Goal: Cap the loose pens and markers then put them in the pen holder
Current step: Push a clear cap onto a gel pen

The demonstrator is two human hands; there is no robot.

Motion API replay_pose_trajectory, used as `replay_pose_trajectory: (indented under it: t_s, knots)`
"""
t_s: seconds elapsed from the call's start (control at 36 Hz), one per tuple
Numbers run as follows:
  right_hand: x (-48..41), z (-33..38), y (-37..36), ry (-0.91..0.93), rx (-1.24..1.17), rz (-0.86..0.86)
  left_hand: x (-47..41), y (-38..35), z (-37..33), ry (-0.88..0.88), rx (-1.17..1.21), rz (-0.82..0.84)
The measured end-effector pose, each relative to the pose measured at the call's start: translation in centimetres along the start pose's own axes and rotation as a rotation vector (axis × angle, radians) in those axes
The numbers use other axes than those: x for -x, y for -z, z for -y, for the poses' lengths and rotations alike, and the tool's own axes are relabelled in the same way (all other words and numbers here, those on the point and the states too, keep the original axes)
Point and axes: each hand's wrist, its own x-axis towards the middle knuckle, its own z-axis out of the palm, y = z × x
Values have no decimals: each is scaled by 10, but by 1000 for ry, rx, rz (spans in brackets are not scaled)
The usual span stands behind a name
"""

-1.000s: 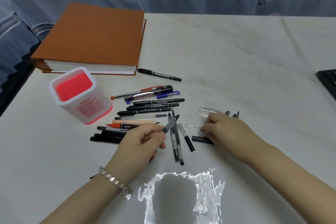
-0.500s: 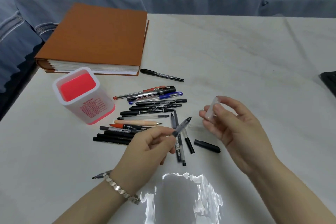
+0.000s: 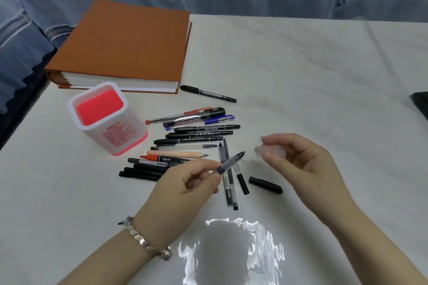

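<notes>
From the head view, one pink-and-white pen holder [image 3: 105,118] stands near the table's [image 3: 301,71] left edge, in front of one orange binder [image 3: 125,44] lying at the far left corner. Beside the holder, toward the table's middle, about fifteen pens and markers [image 3: 199,132] lie loose in a rough pile, with one black marker [image 3: 208,93] apart just by the binder and one loose black cap [image 3: 265,185] nearer the front edge. The left hand [image 3: 183,187] has its grip closed on one uncapped grey pen [image 3: 229,162], tip pointing right and up. The right hand [image 3: 303,162], close by, pinches one clear cap [image 3: 266,151] between thumb and fingers, not touching the pen tip.
</notes>
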Motion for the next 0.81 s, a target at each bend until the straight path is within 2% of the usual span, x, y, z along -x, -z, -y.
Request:
replay_pose_trajectory:
  t_s: [0.17, 0.36, 0.53, 0.58, 0.69, 0.81]
  knots:
    - [-3, 5, 7, 24, 190, 126, 3, 1, 0, -59, -158, 39]
    - [-2, 7, 7, 45, 314, 290, -2, 5, 3, -247, -433, 82]
    - [1, 1, 4, 153, 284, 264, -2, 1, 6, -346, -488, 38]
    - [4, -1, 0, 203, 286, 264, -2, -3, 1, -303, -449, 91]
    - [8, -8, -2, 306, 288, 283, -11, -3, -10, -71, -243, 231]
    - [10, -9, -6, 397, 363, 280, -20, 4, -13, 80, -124, 405]
